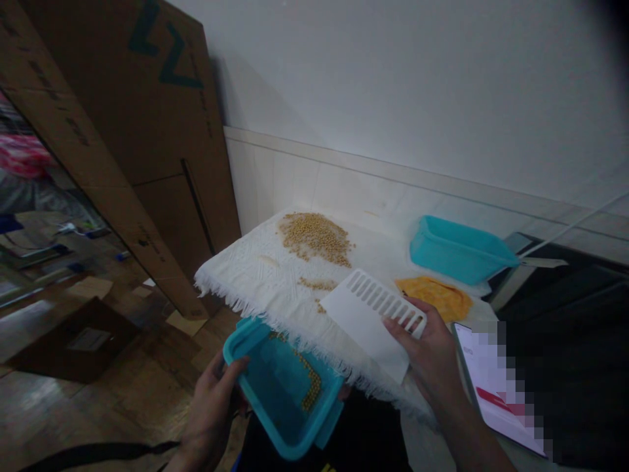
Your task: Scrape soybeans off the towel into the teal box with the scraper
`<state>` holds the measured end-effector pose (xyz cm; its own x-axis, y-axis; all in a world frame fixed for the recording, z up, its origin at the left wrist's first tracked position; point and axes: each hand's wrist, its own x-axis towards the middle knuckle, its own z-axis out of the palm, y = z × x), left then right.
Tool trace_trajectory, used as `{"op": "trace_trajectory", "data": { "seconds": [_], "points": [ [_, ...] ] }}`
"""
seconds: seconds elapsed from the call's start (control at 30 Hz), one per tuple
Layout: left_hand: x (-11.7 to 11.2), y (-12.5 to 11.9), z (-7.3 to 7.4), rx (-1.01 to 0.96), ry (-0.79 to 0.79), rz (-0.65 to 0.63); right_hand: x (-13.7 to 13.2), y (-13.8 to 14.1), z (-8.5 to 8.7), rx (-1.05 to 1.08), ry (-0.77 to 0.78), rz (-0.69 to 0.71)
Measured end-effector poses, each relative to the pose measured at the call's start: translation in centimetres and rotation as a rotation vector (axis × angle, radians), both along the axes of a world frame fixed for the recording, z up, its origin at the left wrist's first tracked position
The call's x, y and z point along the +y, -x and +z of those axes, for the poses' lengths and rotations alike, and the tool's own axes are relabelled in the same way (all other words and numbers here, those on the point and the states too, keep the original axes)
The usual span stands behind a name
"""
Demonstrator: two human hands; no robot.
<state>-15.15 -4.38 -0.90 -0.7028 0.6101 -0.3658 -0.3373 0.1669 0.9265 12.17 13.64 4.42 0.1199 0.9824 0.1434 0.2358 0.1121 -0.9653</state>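
Observation:
My left hand (216, 396) grips the left rim of a teal plastic tub (268, 419), held just under the fringed edge of the white cloth (230, 265). Some soybeans lie inside the tub along its far and right sides. In my right hand (432, 351) is a white plastic scraper (356, 321) with a row of slots, its flat blade resting on or just over the cloth. Left of the blade are a few scattered soybeans (318, 284). Farther back on the cloth sits a larger pile of soybeans (314, 236).
A second teal container (457, 252) stands at the back right, with a yellow cloth (437, 295) in front of it. A phone (491, 393) lies at the right edge. Tall cardboard boxes (162, 131) rise on the left, and a wall closes off the back.

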Motion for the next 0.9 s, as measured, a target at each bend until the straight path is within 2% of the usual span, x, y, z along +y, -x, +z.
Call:
{"op": "trace_trajectory", "data": {
  "seconds": [0.4, 0.63, 0.9],
  "points": [
    [0.0, -0.2, -0.2, -0.045, -0.042, 0.006, -0.1, 1.1, -0.2, 0.065, 0.022, 0.069],
    [0.1, 0.0, -0.7, -0.037, -0.021, 0.015, 0.1, 1.1, -0.9, 0.080, 0.016, 0.131],
    [0.1, -0.1, 0.4, -0.044, -0.010, 0.018, 0.4, 2.8, -0.8, 0.056, -0.018, 0.140]
  ]
}}
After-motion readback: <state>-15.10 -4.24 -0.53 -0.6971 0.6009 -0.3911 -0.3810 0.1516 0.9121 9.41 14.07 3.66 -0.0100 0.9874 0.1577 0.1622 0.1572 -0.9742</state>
